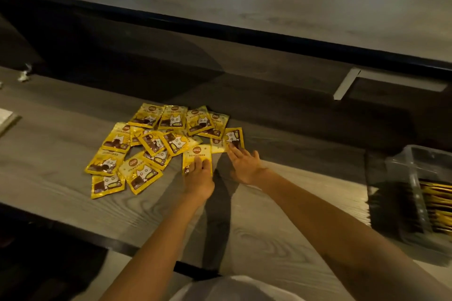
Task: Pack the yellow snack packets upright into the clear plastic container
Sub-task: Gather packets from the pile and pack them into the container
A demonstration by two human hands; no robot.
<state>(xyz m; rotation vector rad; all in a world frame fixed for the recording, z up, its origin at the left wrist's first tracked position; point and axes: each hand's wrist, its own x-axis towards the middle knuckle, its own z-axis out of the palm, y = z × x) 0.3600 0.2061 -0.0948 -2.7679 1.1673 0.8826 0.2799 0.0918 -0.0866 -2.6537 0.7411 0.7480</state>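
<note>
Several yellow snack packets [156, 144] lie flat in a loose pile on the grey wooden table [73, 129]. My left hand [199, 176] rests with straight fingers on the near packet [197, 154] at the pile's right edge. My right hand [244, 164] lies flat, its fingertips touching the rightmost packet [233, 137]. The clear plastic container [415, 190] stands at the far right of the table, with several yellow packets [437, 200] standing on edge inside it.
A raised shelf [269, 19] with a dark edge runs across the back. Crumpled white scraps [24, 76] lie at the far left, and a pale flat object [6, 117] pokes in at the left edge. A white bracket [347, 83] sits at back right.
</note>
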